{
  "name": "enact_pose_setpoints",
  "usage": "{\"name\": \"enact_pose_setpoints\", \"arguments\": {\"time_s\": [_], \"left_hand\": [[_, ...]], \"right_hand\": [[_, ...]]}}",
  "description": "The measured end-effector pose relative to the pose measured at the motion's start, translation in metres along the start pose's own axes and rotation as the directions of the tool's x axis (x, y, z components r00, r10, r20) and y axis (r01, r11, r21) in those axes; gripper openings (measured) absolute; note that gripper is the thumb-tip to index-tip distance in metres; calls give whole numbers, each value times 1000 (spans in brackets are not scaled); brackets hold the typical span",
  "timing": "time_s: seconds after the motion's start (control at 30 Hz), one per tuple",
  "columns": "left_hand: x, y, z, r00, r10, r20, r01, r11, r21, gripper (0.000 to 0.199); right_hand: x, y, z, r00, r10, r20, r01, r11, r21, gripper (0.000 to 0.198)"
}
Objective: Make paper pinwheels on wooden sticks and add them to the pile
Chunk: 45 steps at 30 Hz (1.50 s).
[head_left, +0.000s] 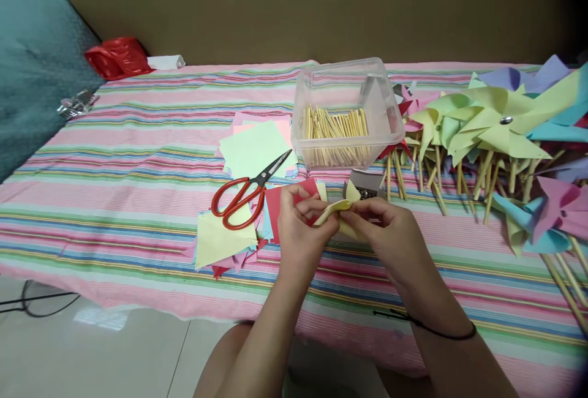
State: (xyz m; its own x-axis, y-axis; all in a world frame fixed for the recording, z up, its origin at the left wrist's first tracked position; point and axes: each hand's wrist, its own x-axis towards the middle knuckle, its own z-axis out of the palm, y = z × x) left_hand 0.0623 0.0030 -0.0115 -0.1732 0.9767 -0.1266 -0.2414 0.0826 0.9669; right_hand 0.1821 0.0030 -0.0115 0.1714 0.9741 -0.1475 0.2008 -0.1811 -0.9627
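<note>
Both my hands meet over the cloth, closed on one piece of yellow paper [337,206] that is bent and partly folded over. My left hand [303,220] pinches its left side, and my right hand [381,220] pinches its right side. The fingers hide part of the paper. Just behind my right hand sits a small grey box [365,182] with dark, shiny small pieces in it. A red paper stack [274,202] lies beside my left hand. Red-handled scissors [248,193] rest across the paper piles to the left, blades pointing away.
A clear plastic box [346,147] holds many short wooden sticks [335,122]. Finished paper pinwheels [500,116] crowd the right side. Green paper sheets [255,147] and a yellow-topped paper pile [223,239] lie left. A red plastic bag [118,58] sits at the back left.
</note>
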Motion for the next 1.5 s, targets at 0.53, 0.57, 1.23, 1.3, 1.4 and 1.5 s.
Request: {"name": "enact_pose_setpoints", "arguments": {"time_s": [0.53, 0.57, 1.23, 1.3, 1.4, 1.5], "left_hand": [[3, 7, 0, 1000, -7, -4, 7, 999, -48, 50], [3, 9, 0, 1000, -18, -15, 17, 998, -67, 52], [2, 19, -7, 979, -144, 141, 166, 973, -158, 62], [3, 18, -8, 978, -152, 143, 173, 974, -145, 62], [5, 16, -9, 982, -157, 105, 173, 972, -158, 64], [7, 13, -9, 988, -147, 55, 154, 972, -179, 66]], "right_hand": [[-4, -8, 4, 983, -118, -144, 97, 985, -142, 19], [-4, -7, 5, 977, -111, -180, 92, 990, -109, 28], [1, -11, 1, 988, 151, 13, -140, 875, 463, 86], [2, -12, 0, 988, 148, 40, -150, 874, 461, 84], [2, -13, -2, 980, 177, 88, -197, 870, 452, 84], [1, -15, -5, 978, 161, 133, -204, 874, 441, 84]]}}
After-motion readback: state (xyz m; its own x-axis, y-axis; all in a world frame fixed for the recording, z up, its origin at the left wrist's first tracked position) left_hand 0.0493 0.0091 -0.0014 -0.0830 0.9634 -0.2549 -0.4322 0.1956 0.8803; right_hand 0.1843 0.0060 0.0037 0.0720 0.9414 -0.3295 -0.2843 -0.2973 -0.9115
